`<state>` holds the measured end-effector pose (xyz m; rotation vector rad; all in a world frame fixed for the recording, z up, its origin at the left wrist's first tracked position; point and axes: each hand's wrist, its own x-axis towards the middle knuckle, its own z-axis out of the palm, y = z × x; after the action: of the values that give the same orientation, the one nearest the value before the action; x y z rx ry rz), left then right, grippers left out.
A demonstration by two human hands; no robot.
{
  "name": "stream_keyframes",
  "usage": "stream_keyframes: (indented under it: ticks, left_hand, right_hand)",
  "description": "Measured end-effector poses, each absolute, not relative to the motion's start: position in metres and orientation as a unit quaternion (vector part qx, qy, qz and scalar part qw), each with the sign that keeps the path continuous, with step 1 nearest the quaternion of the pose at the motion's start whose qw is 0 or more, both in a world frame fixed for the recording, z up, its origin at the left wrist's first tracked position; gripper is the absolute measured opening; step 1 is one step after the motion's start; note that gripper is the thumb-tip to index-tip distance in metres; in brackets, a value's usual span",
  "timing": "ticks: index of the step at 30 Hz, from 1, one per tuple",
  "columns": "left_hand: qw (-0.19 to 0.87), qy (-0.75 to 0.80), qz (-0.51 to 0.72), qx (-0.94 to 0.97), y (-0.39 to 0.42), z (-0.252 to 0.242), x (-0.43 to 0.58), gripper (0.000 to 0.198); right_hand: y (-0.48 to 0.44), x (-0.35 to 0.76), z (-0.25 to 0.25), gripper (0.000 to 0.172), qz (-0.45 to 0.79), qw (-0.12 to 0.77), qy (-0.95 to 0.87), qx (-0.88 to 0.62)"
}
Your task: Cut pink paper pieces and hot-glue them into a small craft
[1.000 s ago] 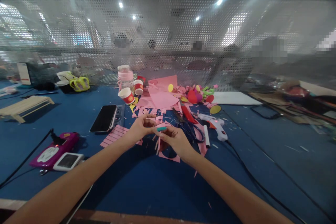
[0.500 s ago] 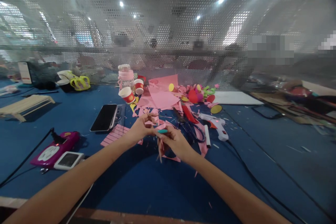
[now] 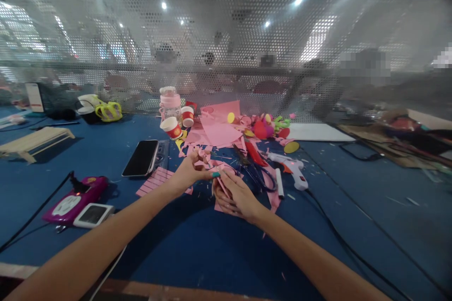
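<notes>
Both my hands meet over the middle of the blue table. My left hand (image 3: 190, 173) is closed in a pinch, with its green-nailed thumb against the fingers of the other hand. A small pink piece shows at its fingertips. My right hand (image 3: 240, 194) is closed round a narrow pink strip (image 3: 223, 186), which looks like paper or thin foam. Where the strip ends between the fingers is hidden. Pink scraps (image 3: 222, 207) lie just beneath the hands. Close by on the right are blue-handled pliers (image 3: 252, 169) and a white glue gun (image 3: 294, 171).
Behind the hands lie pink sheets (image 3: 221, 131), two paper cups (image 3: 172, 129) and a pink bottle (image 3: 170, 106). To the left are a phone (image 3: 140, 157), a purple device (image 3: 79, 200) and a wooden rack (image 3: 38, 141). The glue gun's cable (image 3: 339, 235) runs toward the front right.
My right fingers have folded in closer round the pink strip, which has shifted in the grip. My left thumb has turned slightly. Things on the table stay where they were.
</notes>
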<state>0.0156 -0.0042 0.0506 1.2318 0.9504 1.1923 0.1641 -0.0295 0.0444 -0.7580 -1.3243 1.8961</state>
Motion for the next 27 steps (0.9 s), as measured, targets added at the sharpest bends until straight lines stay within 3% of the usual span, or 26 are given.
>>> stream_keyframes:
  ticks: [11,27]
  left_hand:
    - [0.590,0.382,0.510,0.496,-0.001,0.045,0.015,0.056]
    - [0.572,0.332,0.557,0.502,0.003,0.040,0.013,0.055]
  right_hand:
    - [-0.019,0.167,0.045,0.042,0.762,0.327,-0.510,-0.230]
    - [-0.026,0.166,0.050,0.037,0.754,0.335,-0.505,-0.253]
